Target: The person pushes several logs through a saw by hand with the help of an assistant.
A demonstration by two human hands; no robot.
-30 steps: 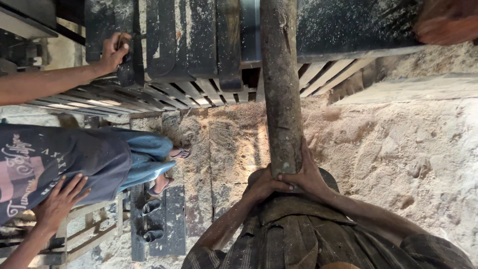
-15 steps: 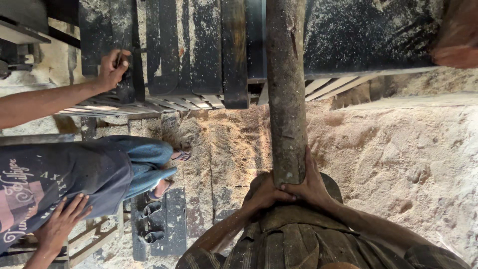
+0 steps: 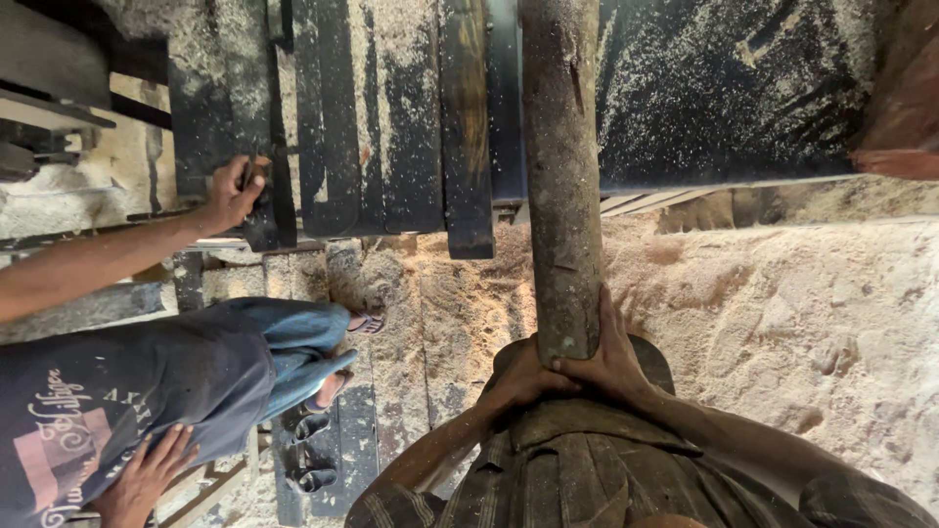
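Note:
A long, rough, round log [image 3: 562,176] runs from my waist up across a dark saw table [image 3: 391,127] dusted with sawdust. My left hand [image 3: 523,376] cups the near end of the log from the left. My right hand [image 3: 611,357] wraps the same end from the right, fingers up along its side. Both hands press on the log's end, held close against my body.
A co-worker in a blue shirt and jeans [image 3: 147,391] stands at the left, one hand [image 3: 235,191] on a dark plank of the table, the other hand [image 3: 147,474] low by the hip. Heaped sawdust [image 3: 782,313] covers the ground to the right. A reddish timber [image 3: 900,88] lies at the top right.
The log has slid forward over the table with my hands still on its end. The co-worker's hand has shifted along the plank.

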